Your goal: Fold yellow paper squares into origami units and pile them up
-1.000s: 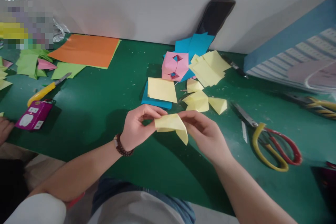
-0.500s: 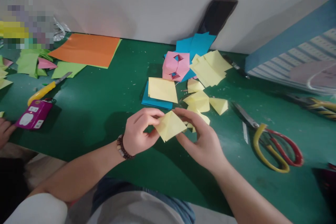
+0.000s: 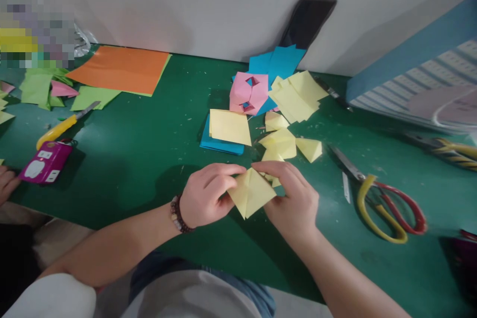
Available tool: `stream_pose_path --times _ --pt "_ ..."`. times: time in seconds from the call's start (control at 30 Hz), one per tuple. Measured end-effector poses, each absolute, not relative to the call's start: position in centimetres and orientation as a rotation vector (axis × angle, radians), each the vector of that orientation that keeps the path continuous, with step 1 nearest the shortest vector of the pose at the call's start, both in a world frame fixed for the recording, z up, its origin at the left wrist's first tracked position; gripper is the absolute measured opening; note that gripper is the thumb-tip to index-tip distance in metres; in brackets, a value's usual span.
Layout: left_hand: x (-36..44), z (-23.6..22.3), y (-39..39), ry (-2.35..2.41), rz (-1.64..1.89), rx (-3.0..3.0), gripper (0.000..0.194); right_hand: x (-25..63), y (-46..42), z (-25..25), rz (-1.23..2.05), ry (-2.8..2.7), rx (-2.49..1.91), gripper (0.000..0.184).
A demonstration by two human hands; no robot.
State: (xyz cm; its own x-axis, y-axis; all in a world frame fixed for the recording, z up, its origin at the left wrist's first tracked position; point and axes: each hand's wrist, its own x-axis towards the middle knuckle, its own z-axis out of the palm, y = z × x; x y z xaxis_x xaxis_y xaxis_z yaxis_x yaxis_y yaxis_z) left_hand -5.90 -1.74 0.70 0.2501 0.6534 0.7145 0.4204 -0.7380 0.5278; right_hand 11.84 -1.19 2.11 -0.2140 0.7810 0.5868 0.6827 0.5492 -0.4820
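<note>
Between my two hands is a folded piece of yellow paper (image 3: 250, 194), diamond-shaped with creases meeting at its upper corner. My left hand (image 3: 206, 194) pinches its left corner, with the fingertips near the top edge. My right hand (image 3: 292, 196) grips the right side, thumb below and fingers above. Just beyond lie several folded yellow paper pieces (image 3: 280, 143), partly hidden behind my right hand. A stack of flat yellow sheets (image 3: 230, 126) rests on blue paper (image 3: 220, 145). Behind it sits a pink folded paper shape (image 3: 249, 92) with small openings.
Red-and-yellow-handled scissors (image 3: 383, 203) lie to the right, pliers (image 3: 439, 146) farther off. Left are a yellow-handled knife (image 3: 59, 129), a purple box (image 3: 46, 161), orange paper (image 3: 122, 69) and another person's hand (image 3: 7, 184). A dark phone (image 3: 309, 22) leans on the wall.
The yellow paper has turned from a side-on, drooping fold to a diamond facing me. Both hands have come slightly lower and nearer, still holding it. The other things lie as before.
</note>
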Motion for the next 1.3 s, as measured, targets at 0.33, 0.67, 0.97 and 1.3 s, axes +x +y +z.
stream_pose_path --times 0.33,0.67,0.97,1.3 --pt "-5.92 1.07 -1.82 1.052 1.451 2.284 0.021 12.16 -1.15 2.07 -0.026 -2.080 -1.063 0.025" --pt "-5.72 1.16 -1.72 1.120 1.439 2.226 0.019 11.94 -1.28 1.91 -0.026 -2.100 -1.087 0.030" --pt "-5.47 1.13 -1.98 1.092 1.455 2.197 0.019 11.69 -1.25 2.17 -0.010 -2.068 -1.098 0.023" --pt "-5.27 1.54 -1.96 1.095 1.516 2.138 0.016 11.41 -1.55 2.18 -0.083 -2.091 -1.108 0.026"
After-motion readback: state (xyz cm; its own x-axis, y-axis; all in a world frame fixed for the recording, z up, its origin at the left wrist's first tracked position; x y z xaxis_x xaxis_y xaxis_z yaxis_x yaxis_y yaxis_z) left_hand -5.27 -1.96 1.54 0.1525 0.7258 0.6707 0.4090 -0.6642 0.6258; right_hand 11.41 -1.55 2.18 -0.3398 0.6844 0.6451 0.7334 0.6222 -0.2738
